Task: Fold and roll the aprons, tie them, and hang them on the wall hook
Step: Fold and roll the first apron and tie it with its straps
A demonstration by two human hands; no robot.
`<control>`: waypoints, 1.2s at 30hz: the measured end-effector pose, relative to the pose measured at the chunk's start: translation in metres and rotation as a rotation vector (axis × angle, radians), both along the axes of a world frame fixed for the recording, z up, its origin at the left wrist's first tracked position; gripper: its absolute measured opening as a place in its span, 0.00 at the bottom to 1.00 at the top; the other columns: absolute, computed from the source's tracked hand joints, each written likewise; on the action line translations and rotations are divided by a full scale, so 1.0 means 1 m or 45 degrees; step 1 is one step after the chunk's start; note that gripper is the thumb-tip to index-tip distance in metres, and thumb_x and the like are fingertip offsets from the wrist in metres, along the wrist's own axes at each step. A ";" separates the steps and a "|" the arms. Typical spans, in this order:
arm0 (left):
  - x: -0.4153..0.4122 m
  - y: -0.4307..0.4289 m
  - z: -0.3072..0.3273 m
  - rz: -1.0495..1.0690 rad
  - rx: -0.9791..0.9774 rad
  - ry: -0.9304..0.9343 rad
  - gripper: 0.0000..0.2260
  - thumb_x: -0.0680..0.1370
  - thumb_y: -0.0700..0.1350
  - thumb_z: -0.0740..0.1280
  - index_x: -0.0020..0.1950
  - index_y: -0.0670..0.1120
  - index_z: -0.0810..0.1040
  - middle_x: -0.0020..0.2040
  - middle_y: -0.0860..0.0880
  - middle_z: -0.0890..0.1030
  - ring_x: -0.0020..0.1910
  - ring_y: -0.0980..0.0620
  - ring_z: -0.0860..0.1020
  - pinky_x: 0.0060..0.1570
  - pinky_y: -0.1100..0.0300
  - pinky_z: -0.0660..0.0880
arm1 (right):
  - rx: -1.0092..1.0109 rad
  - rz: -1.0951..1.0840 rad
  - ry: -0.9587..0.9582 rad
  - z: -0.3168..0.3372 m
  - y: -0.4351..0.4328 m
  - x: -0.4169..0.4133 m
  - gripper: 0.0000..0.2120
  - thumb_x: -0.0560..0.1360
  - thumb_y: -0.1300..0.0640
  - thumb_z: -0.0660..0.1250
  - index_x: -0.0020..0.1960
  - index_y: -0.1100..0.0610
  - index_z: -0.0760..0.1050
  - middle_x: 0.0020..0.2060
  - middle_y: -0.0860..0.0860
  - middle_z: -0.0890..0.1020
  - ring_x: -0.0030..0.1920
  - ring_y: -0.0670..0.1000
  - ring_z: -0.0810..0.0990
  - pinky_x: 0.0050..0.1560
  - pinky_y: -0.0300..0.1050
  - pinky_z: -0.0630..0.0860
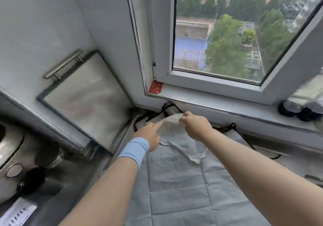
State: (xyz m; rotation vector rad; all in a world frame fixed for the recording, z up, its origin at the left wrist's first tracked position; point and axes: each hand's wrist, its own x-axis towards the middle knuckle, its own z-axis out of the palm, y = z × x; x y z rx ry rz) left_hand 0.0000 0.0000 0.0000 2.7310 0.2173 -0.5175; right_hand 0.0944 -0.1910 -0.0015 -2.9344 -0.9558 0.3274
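The step in hand appears to be the first fold: the apron [183, 182] lies spread flat on the counter under the window, with its top end far, close to the sill [227, 101]. The right hand [195, 126] pinches this far edge between thumb and curled fingers and lifts it a little. The left hand [150, 135] reaches beside it with the index finger straight, touching the lifted cloth; I see no closed grip there. Next, I judge, the edge must come toward the near side and lie evenly, with the black straps [167, 107] kept free for tying. The cloth is pale grey, thin and full of creases.
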 end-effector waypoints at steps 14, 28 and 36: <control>0.046 -0.014 -0.029 0.074 0.016 -0.176 0.31 0.75 0.55 0.67 0.75 0.58 0.57 0.72 0.57 0.63 0.69 0.49 0.65 0.61 0.49 0.71 | 0.439 -0.114 -0.183 -0.045 0.035 0.038 0.09 0.77 0.54 0.63 0.52 0.49 0.81 0.46 0.48 0.83 0.47 0.56 0.82 0.41 0.46 0.74; -0.018 0.007 0.088 0.248 0.012 -0.206 0.15 0.76 0.40 0.56 0.55 0.55 0.75 0.54 0.49 0.81 0.49 0.44 0.77 0.48 0.56 0.73 | 0.470 -0.267 0.495 0.100 0.002 -0.026 0.10 0.70 0.43 0.72 0.47 0.46 0.84 0.35 0.42 0.83 0.37 0.46 0.81 0.39 0.40 0.77; -0.113 0.027 0.144 0.132 0.341 -0.225 0.15 0.82 0.52 0.53 0.51 0.55 0.79 0.52 0.50 0.80 0.54 0.46 0.76 0.47 0.56 0.70 | 0.424 -0.426 0.314 0.147 0.015 -0.110 0.10 0.80 0.47 0.63 0.50 0.48 0.82 0.38 0.49 0.82 0.39 0.53 0.82 0.35 0.41 0.72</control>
